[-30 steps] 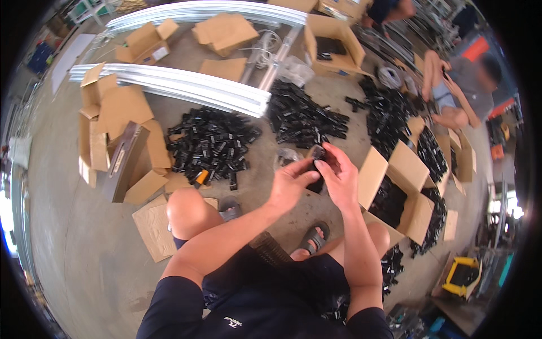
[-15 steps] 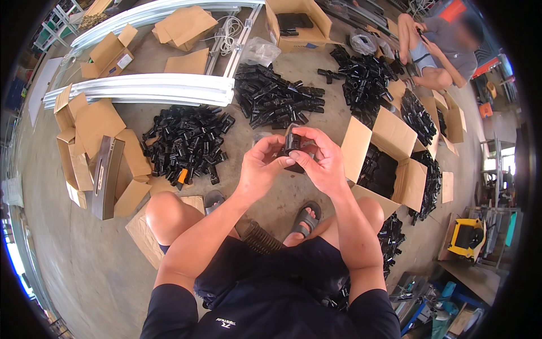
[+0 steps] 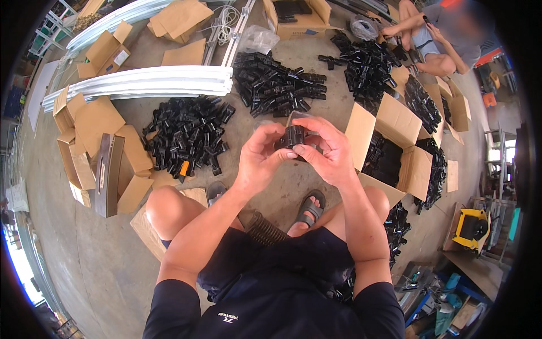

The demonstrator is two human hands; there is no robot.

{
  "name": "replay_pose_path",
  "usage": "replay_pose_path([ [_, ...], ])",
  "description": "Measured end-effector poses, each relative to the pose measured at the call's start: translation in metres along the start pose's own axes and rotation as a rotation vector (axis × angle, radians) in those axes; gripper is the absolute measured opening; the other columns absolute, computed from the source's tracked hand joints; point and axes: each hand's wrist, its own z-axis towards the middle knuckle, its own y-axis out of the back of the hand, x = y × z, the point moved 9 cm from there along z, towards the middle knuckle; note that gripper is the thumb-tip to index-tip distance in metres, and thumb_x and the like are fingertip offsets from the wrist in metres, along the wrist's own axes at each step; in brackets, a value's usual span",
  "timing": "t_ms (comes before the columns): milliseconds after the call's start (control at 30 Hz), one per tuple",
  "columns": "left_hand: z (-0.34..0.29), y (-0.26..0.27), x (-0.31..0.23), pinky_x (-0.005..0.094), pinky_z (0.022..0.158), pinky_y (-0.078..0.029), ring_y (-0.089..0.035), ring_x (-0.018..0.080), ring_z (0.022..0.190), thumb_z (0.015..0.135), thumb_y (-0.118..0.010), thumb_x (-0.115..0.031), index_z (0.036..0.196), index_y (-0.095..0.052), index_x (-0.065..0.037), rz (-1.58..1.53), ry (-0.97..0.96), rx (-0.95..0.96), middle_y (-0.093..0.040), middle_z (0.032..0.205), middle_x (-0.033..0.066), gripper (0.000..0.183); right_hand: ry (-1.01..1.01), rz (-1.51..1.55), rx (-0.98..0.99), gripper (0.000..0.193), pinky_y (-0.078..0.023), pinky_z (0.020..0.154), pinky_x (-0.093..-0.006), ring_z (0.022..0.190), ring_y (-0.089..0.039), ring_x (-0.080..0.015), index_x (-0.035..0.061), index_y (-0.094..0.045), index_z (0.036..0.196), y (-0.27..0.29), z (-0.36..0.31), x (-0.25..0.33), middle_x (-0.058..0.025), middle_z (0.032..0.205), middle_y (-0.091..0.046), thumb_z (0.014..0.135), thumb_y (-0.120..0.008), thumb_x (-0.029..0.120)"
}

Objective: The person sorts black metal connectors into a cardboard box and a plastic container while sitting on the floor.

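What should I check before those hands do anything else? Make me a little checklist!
1. Left hand on the black part: ok, thumb at its lower edge.
2. Right hand on it too: ok.
3. Black part undamaged all round: cannot tell, the hands cover some of it.
4. Cardboard box by the right knee open: ok, flaps spread.
5. Only black pieces at the left pile: not ok, an orange piece lies at its near edge.
6. Other person away from these hands: ok.
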Motion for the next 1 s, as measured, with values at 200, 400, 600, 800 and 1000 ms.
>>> replay_pose_path([
  [200, 0.003, -0.003, -0.003, 0.0306, 0.094, -0.056, -0.063, 0.0143, 0.111, 0.085, -0.074, 0.010, 0.124, -0.057, 0.000, 0.002, 0.023, 0.017, -0.064, 0.119, 0.0070, 0.044, 0.027, -0.037, 0.006, 0.043, -0.060, 0.076, -0.0278, 0.093, -0.068, -0.0156, -0.0003, -0.065, 0.127, 0.004, 0.001, 0.006, -0.0099, 0.114, -0.063, 0.086, -0.075, -0.003],
  [400, 0.001, -0.004, -0.004, 0.0292, 0.089, -0.058, -0.067, 0.0144, 0.099, 0.089, -0.073, 0.006, 0.130, -0.057, 0.005, 0.096, 0.078, -0.004, -0.069, 0.116, 0.0125, 0.044, 0.026, -0.094, -0.019, 0.042, -0.061, 0.076, -0.0274, 0.093, -0.068, -0.0154, 0.0001, -0.066, 0.126, 0.006, 0.000, 0.005, -0.0105, 0.116, -0.064, 0.086, -0.076, -0.003],
  [600, -0.001, -0.001, -0.003, 0.0302, 0.088, -0.058, -0.068, 0.0160, 0.101, 0.091, -0.072, 0.003, 0.131, -0.058, 0.006, 0.138, 0.058, -0.069, -0.070, 0.116, 0.0128, 0.043, -0.023, -0.060, -0.061, 0.042, -0.061, 0.076, -0.0276, 0.093, -0.068, -0.0143, 0.0000, -0.067, 0.125, 0.001, -0.002, -0.008, -0.0101, 0.115, -0.064, 0.085, -0.077, -0.002],
  [800, -0.001, 0.000, -0.005, 0.0309, 0.088, -0.059, -0.068, 0.0168, 0.103, 0.091, -0.073, 0.002, 0.131, -0.058, 0.006, 0.137, 0.046, -0.042, -0.070, 0.117, 0.0124, 0.043, 0.014, -0.080, -0.103, 0.043, -0.061, 0.076, -0.0275, 0.090, -0.067, -0.0132, 0.0008, -0.067, 0.126, 0.004, -0.004, -0.006, -0.0099, 0.114, -0.065, 0.084, -0.079, 0.001],
  [1000, 0.000, -0.002, -0.005, 0.0307, 0.091, -0.056, -0.066, 0.0147, 0.104, 0.089, -0.073, 0.005, 0.128, -0.060, 0.004, 0.163, 0.069, -0.046, -0.070, 0.115, 0.0113, 0.041, 0.042, -0.104, -0.116, 0.042, -0.061, 0.075, -0.0270, 0.089, -0.067, -0.0126, 0.0016, -0.068, 0.125, 0.008, -0.004, 0.000, -0.0095, 0.113, -0.064, 0.085, -0.080, 0.003],
])
